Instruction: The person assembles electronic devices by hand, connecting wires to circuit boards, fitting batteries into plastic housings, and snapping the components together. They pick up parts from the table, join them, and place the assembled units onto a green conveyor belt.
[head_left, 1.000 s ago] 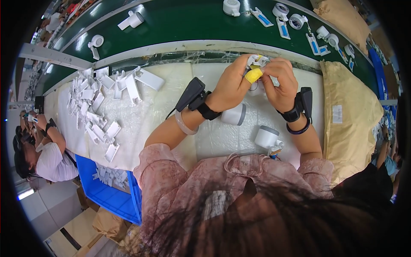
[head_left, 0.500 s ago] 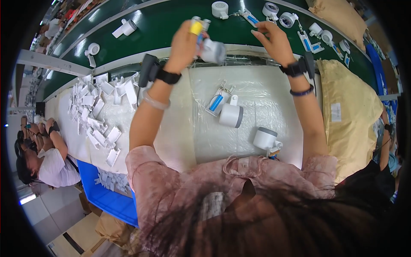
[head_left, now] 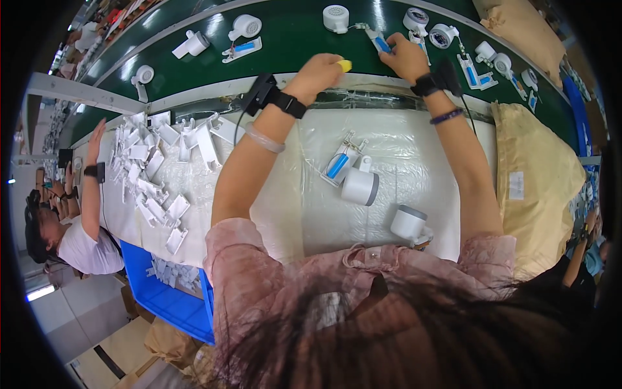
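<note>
My right hand point(head_left: 408, 59) reaches over the green conveyor belt, its fingers closed on a white handle casing with a blue battery point(head_left: 379, 43). Thin wires join that casing to a round white head with a grille point(head_left: 336, 19). My left hand point(head_left: 316, 76) is above the belt's near edge, fingers loosely stretched to the right and nothing visibly held. A yellow cover point(head_left: 345, 65) shows at one of its fingertips. On the wrapped table below lie a white cylindrical unit point(head_left: 358, 187), its opened casing with a blue battery point(head_left: 337, 165), and a second white unit point(head_left: 409, 222).
Loose white plastic covers point(head_left: 148, 155) are heaped on the table's left. More units, including one with its battery showing point(head_left: 243, 48), lie along the belt. A blue bin point(head_left: 165, 311) stands lower left, a tan sack point(head_left: 534, 188) right. A co-worker point(head_left: 81, 240) is at far left.
The unit my left hand held now lies on the belt at upper left. That hand has moved right and slightly down. My right hand has closed on the casing with the blue battery.
</note>
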### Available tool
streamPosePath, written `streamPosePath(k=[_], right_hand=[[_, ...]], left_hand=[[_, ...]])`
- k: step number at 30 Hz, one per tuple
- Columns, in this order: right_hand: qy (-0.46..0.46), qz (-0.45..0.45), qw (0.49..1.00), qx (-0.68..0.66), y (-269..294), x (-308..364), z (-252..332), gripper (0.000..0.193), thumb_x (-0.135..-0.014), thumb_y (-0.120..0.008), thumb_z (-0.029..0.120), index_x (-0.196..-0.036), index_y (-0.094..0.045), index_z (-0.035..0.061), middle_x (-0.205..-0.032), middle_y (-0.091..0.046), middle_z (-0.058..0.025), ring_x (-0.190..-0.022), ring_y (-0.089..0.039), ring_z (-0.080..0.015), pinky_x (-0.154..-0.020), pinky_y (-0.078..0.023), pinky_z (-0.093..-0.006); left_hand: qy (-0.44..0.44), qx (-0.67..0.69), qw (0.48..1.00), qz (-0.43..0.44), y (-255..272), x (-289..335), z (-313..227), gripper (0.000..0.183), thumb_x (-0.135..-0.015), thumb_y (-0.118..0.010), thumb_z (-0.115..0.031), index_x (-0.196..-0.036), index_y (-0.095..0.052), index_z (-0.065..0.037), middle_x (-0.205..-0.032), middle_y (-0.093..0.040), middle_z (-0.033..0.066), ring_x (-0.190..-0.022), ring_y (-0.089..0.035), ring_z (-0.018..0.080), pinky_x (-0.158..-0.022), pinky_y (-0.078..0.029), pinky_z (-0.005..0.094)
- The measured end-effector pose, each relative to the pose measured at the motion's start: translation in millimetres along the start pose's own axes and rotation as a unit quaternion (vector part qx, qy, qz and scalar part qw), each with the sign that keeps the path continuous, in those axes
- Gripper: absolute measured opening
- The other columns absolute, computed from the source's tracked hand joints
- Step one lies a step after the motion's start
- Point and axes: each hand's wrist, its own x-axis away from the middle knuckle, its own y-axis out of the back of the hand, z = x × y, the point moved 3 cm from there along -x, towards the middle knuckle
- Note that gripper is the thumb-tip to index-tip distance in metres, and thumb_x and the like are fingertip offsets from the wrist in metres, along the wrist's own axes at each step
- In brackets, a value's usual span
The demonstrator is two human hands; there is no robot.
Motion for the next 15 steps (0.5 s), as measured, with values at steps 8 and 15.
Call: streamPosePath(k=[8,15], right_hand=[[0.054,0.121,0.946,-0.296,15,102,49,0.037,-0.086,-0.068,0.012,-0.117,-0.051,0.0021,-0.079,-0.066,-0.0086,-0.068,-0.062,-0.0142,-0.062,-0.049,-0.0273],[0.154,-0.055,0.946,-0.280,40,93,31,0.037,-0.090,-0.059,0.000,-0.126,-0.056,0.0076,-0.107,-0.065,-0.0109,-0.092,-0.063,-0.0174,-0.078,-0.052,-0.0285]], left_hand=[[0.068,0.368,0.927,0.001,-50,0,2,0.025,-0.096,-0.050,-0.014,-0.114,-0.055,0.003,-0.108,-0.062,0.0165,-0.098,-0.066,0.0265,-0.077,-0.059,0.0432],[0.050,0.217,0.966,0.134,-39,11,-9,0.028,-0.094,-0.050,-0.011,-0.120,-0.049,0.002,-0.102,-0.064,0.0149,-0.086,-0.069,0.0271,-0.076,-0.059,0.0380]])
